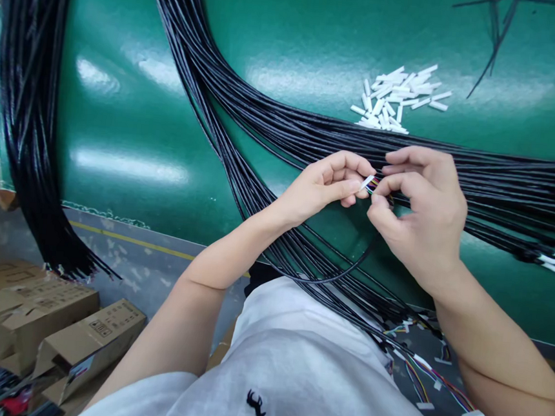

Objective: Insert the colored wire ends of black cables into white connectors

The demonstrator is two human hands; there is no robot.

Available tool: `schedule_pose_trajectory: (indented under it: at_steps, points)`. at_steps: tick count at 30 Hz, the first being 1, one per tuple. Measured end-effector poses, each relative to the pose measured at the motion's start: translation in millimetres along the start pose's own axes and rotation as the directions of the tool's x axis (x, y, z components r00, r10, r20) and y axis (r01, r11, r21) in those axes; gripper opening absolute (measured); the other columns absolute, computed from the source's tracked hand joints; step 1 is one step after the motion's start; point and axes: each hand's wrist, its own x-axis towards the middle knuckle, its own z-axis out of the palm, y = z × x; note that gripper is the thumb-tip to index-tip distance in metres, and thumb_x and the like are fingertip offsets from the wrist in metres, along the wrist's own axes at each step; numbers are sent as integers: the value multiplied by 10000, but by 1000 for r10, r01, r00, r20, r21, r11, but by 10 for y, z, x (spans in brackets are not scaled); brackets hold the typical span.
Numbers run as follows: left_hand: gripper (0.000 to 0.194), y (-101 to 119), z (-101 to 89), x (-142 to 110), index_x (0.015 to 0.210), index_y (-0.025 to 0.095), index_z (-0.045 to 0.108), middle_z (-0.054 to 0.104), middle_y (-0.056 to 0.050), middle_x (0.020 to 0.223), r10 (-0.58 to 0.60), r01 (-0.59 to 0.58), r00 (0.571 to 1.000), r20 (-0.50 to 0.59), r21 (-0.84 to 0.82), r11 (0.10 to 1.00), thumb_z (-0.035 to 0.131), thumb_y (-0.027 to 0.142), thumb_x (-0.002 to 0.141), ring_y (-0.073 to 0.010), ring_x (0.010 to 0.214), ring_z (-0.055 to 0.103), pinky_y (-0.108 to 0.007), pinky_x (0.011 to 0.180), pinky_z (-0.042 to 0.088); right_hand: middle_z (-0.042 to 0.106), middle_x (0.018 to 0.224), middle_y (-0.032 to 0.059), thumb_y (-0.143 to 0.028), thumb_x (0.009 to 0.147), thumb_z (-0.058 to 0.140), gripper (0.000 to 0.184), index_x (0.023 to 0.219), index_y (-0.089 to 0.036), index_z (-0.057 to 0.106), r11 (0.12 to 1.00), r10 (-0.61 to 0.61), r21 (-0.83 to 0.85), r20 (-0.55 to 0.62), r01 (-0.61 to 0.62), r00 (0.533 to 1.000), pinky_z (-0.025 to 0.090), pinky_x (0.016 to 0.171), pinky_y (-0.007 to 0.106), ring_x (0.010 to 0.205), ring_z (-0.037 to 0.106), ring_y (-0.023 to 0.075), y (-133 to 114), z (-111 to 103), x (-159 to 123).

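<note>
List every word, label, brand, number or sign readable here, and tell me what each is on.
No words or numbers are readable.
Rightmost brown cardboard box: small black square symbols and print, too small to read.
Brown cardboard boxes left of it: printing, too blurred.
White fabric shirt: black animal-shaped emblem, no letters visible.
Small white connector in the left hand: no lettering visible.

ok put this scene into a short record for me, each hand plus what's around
left hand: pinching a small white part
right hand: at the coloured wires beside that part, grip unclear
black cables: bundled across the green table
white pieces: heaped beyond the cables
floor: cardboard boxes, lower left of view
</note>
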Motion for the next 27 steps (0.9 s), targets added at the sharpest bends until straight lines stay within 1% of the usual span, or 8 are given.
schedule_pose_trajectory:
  at_steps: [4, 7, 10, 13, 16, 20, 24, 27]
  points:
    - [416, 2, 0, -11, 1103, 205, 710, 740, -15, 983, 4, -4, 1000, 12, 21, 1000, 840, 502, 842, -75, 791, 671, -205, 702, 562, 698, 1207, 82, -72, 858, 637, 218, 863, -286, 600, 1000, 4, -7, -3, -4, 1000, 635, 847, 503, 995, 748, 278, -15, 1, 0]
    - [397, 2, 7, -20, 1087, 208, 710, 739, -13, 995, 15, -15, 1000, 15, 4, 1000, 844, 490, 841, -87, 838, 698, -210, 725, 575, 705, 1199, 83, -71, 856, 640, 215, 858, -282, 604, 1000, 7, 3, 0, -7, 1000, 631, 837, 502, 992, 753, 284, -14, -4, 3]
    - [404, 16, 16, -27, 1076, 206, 696, 741, -8, 996, 18, -18, 1000, 19, -22, 1000, 864, 474, 824, -90, 859, 720, -205, 730, 582, 711, 1199, 78, -62, 834, 661, 222, 851, -279, 616, 1000, 17, 26, 6, -17, 1000, 631, 810, 479, 978, 758, 277, -2, -10, 6]
    - [460, 37, 16, -27, 1075, 199, 675, 751, -3, 935, -29, 30, 999, 16, -20, 999, 877, 508, 801, -83, 795, 716, -205, 711, 583, 717, 1201, 70, -61, 822, 665, 227, 843, -282, 623, 999, 33, 32, 4, -33, 999, 631, 795, 466, 960, 757, 265, 3, -14, 5]
    - [522, 45, 0, -18, 1074, 196, 648, 754, 11, 846, -73, 75, 996, 43, -35, 997, 905, 526, 762, -70, 712, 694, -200, 679, 577, 725, 1195, 70, -67, 819, 664, 223, 842, -286, 625, 998, 48, 34, 10, -48, 999, 629, 785, 463, 1003, 758, 278, -2, -20, 1]
    - [546, 33, -23, -7, 1054, 199, 627, 753, 20, 822, -80, 88, 992, 100, -71, 994, 936, 509, 726, -64, 683, 686, -196, 658, 574, 732, 1177, 66, -88, 830, 676, 206, 843, -288, 626, 997, 65, 38, 12, -66, 998, 625, 794, 467, 1055, 758, 296, -12, -32, -5]
    - [552, 36, -23, -8, 1043, 205, 622, 749, 22, 819, -87, 91, 993, 85, -45, 995, 939, 518, 717, -74, 695, 700, -209, 670, 585, 728, 1184, 67, -92, 843, 670, 203, 835, -289, 621, 996, 81, 31, 21, -82, 996, 622, 813, 485, 1075, 750, 308, -22, -28, -13]
    - [533, 48, -15, -14, 1049, 203, 617, 752, 22, 822, -77, 81, 994, 84, -53, 995, 923, 513, 743, -70, 695, 703, -200, 664, 578, 725, 1179, 68, -98, 846, 668, 198, 831, -289, 619, 997, 75, 29, 12, -75, 997, 620, 823, 490, 1083, 745, 312, -30, -19, -13]
